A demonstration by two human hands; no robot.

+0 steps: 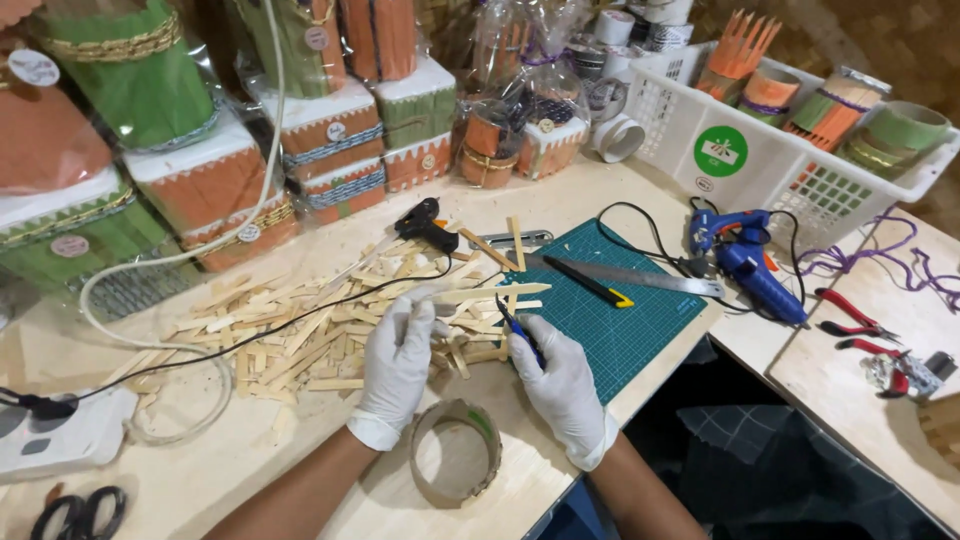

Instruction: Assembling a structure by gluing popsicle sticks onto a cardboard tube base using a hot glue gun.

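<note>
A blue glue gun [745, 258] lies beside a white basket [760, 160].

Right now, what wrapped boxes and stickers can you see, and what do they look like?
Wrapped boxes: back left, stacked, orange and green, white tops.
Round tags: on the boxes, small, pale.
Green sticker: round, on the white basket, back right.
Clear bags: back centre, shiny.

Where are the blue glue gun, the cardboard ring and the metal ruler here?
blue glue gun [752, 266]: head view, on its blue body.
cardboard ring [424, 428]: head view, on the ring's left wall.
metal ruler [650, 277]: head view, mid-blade, over the green mat.
</note>
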